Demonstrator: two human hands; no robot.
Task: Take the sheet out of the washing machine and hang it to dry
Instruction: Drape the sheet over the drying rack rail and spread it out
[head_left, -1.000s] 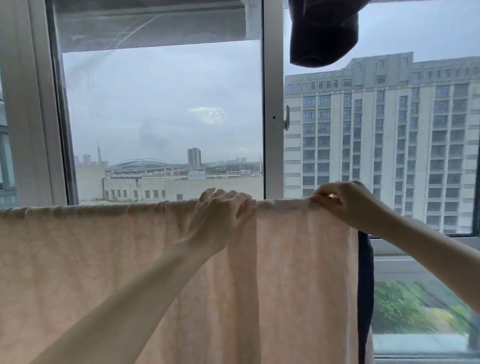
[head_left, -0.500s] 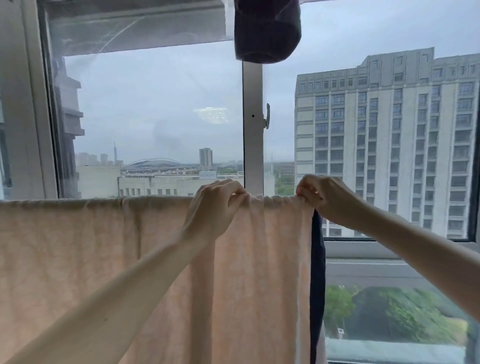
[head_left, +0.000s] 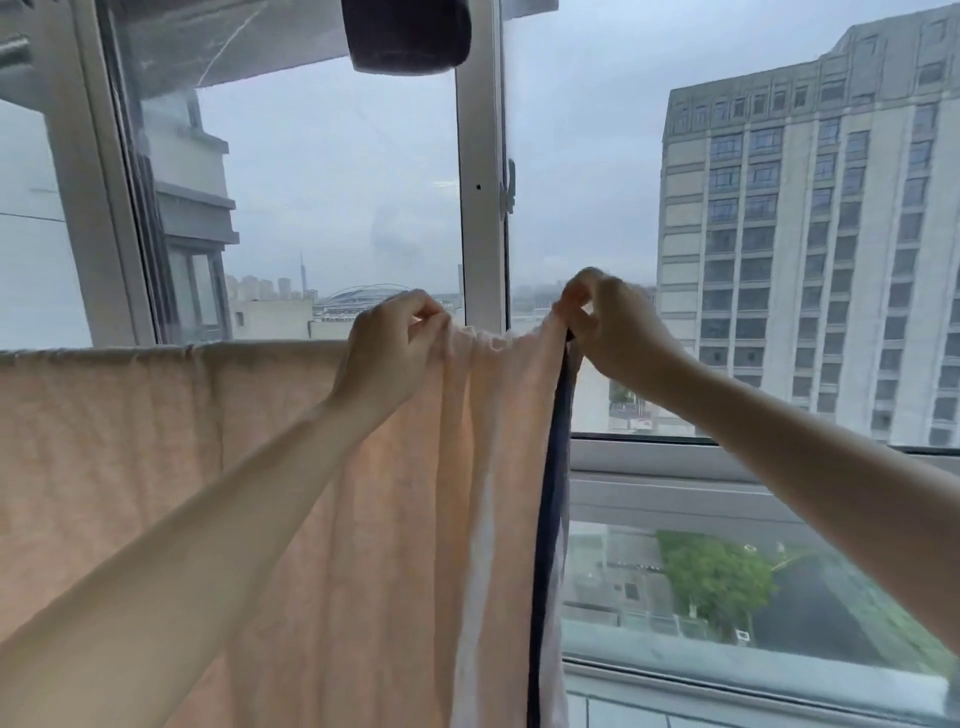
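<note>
A pale peach sheet (head_left: 156, 441) hangs over a horizontal line in front of the window and drops out of the bottom of the view. My left hand (head_left: 392, 348) pinches its top edge near the window post. My right hand (head_left: 613, 327) grips the sheet's right corner and holds it slightly above the line. Between the two hands the top edge is bunched into folds. A dark blue strip (head_left: 553, 493) runs down the sheet's right edge, below my right hand.
A white window frame post (head_left: 480, 171) stands just behind the hands. A dark garment (head_left: 408, 34) hangs from above at the top centre. The window sill (head_left: 727, 457) runs along the right. Tall buildings and trees lie outside the glass.
Both hands have gone from lying over the top edge to pinching it. They have drawn closer together and the sheet's right end has bunched up between them. The view has shifted right.
</note>
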